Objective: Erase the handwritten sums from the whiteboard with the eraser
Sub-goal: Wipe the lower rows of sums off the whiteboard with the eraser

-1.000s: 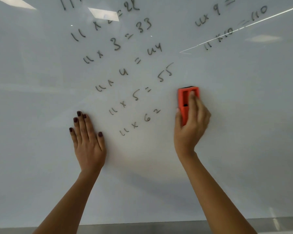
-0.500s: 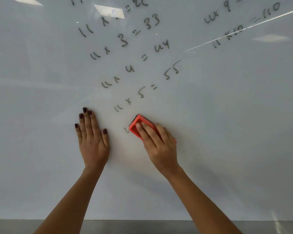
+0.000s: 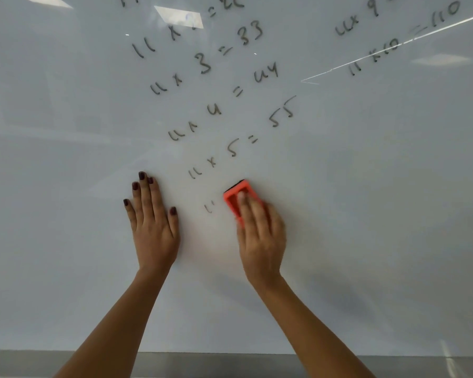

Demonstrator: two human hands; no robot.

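Observation:
The whiteboard (image 3: 366, 214) fills the view and carries handwritten sums in black marker, a column running from "11 x 3 = 33" (image 3: 202, 64) down to "11 x 5 = 55" (image 3: 241, 145), with more at the upper right (image 3: 393, 45). My right hand (image 3: 260, 236) presses the orange eraser (image 3: 234, 199) flat against the board below the "11 x 5" line. Just left of the eraser a faint "11" (image 3: 209, 208) is all that shows of the lowest line. My left hand (image 3: 152, 225) lies flat on the board, fingers spread, left of that mark.
A grey ledge or frame (image 3: 230, 364) runs along the board's bottom edge. Ceiling lights reflect in the glossy surface at the top (image 3: 179, 16). A thin bright line (image 3: 393, 45) crosses the upper right.
My right hand carried the eraser from the right down and left across the "11 x 6 =" line, wiping most of it, then slid back to the right. My left hand stayed put.

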